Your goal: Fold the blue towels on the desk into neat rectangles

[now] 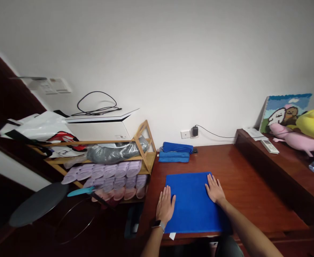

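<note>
My left hand (pixel 165 207) and right hand (pixel 215 189) lie flat and open, seemingly smoothing the blue cloth (pixel 191 205); lifting it would need pinching.

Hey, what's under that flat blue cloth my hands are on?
The glossy reddish-brown wooden tabletop shows around the flat square blue cloth, and a small white tag shows at its near edge. Anything else beneath is covered and can't be seen.

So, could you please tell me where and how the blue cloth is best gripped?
Pinch the blue cloth by its near edge, from the camera's side: it lies flat, that edge close to the front of the desk, so slipping under there looks easiest.
</note>
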Demonstrator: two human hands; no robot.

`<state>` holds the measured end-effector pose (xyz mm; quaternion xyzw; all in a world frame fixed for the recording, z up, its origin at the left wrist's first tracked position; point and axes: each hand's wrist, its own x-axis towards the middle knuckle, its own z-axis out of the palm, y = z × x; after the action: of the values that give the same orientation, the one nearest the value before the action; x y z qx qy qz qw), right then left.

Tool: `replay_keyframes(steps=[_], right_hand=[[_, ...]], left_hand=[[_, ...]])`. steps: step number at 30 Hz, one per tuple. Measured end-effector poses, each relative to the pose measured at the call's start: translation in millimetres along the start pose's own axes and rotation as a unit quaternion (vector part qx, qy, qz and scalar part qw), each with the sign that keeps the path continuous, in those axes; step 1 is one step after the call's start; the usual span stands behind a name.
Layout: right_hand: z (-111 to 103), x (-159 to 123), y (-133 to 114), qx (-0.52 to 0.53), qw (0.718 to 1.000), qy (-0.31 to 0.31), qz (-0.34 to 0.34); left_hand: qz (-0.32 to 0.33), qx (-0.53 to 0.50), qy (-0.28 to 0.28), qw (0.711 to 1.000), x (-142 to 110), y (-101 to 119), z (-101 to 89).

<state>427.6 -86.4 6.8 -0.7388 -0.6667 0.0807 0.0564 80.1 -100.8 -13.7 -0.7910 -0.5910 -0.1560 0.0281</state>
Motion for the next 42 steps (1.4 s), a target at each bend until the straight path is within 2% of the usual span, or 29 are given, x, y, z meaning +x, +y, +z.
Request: replay_keyframes(steps=[3, 6, 9, 12, 14, 16, 17, 19, 22, 25, 28, 30, 36, 42], right_hand=[[7, -1, 2, 0.012, 1.000, 0.008, -0.004], [5, -2, 3, 0.026, 1.000, 0.004, -0.008], [1, -2, 3, 0.033, 0.999, -0.002, -0.009], [3, -3, 5, 0.026, 0.999, -0.005, -0.018], [8, -4, 7, 0.014, 0.999, 0.002, -0.038], [13, -3, 9, 0.009, 0.999, 0.012, -0.051], [14, -2, 10, 0.011, 0.999, 0.014, -0.050], [14, 0, 9, 0.023, 0.999, 0.008, -0.033], [11, 1, 7, 0.044, 0.999, 0.007, -0.011], [9, 0, 5, 0.051, 0.999, 0.008, -0.005], [8, -1, 5, 0.047, 0.999, 0.006, -0.002], [6, 0, 4, 0.039, 0.999, 0.003, 0.003], [-4, 9, 3, 0.017, 1.000, -0.020, 0.012], [-2, 12, 5, 0.024, 1.000, 0.012, 0.009]], left_hand=[[0.008, 0.010, -0.007, 1.000, 1, 0, -9.1], [0.039, 0.007, 0.000, 0.999, 13, 26, -21.8], [0.101, -0.028, 0.000, 0.995, 40, 90, -24.2], [0.157, -0.086, -0.043, 0.983, 71, 168, -8.9], [0.139, -0.115, -0.083, 0.980, 86, 207, 7.4], [0.103, -0.127, -0.113, 0.980, 93, 224, 22.4], [0.095, -0.126, -0.120, 0.980, 94, 222, 27.8], [0.103, -0.111, -0.120, 0.981, 89, 201, 32.1], [0.083, -0.066, -0.101, 0.989, 79, 138, 24.5], [-0.006, -0.021, -0.072, 0.997, 71, 67, 11.7], [-0.042, -0.002, -0.052, 0.998, 66, 25, 4.7], [-0.044, 0.002, -0.047, 0.998, 64, 17, 4.6], [-0.041, 0.005, -0.022, 0.999, 63, 23, 14.3], [-0.024, -0.005, 0.002, 1.000, 62, 15, 18.5]])
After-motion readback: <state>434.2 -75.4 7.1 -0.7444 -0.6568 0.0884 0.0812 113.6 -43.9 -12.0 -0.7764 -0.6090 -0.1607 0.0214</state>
